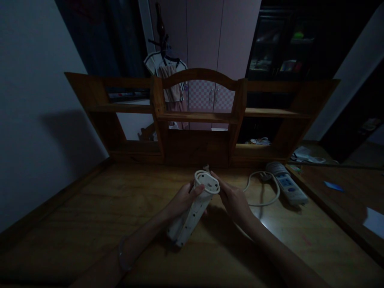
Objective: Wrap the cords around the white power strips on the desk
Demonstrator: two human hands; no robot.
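A white power strip [196, 212] is held tilted above the wooden desk, its screw-dotted back and one end toward me. My left hand [183, 202] is closed around its left side, the thumb pressing on the upper end. White power cord [198, 176] loops around that end. A plug [206, 167] shows just beyond it. My right hand [235, 202] is at the right of the same end, fingers closed against the looped cord; its fingertips are partly hidden.
Right of my hands lies another power strip [292, 190] with cord wound around its far end. A loose cord loop [279, 196] lies beside it. A wooden shelf unit [198, 117] stands along the desk's back edge. A wall [36, 120] bounds the left side.
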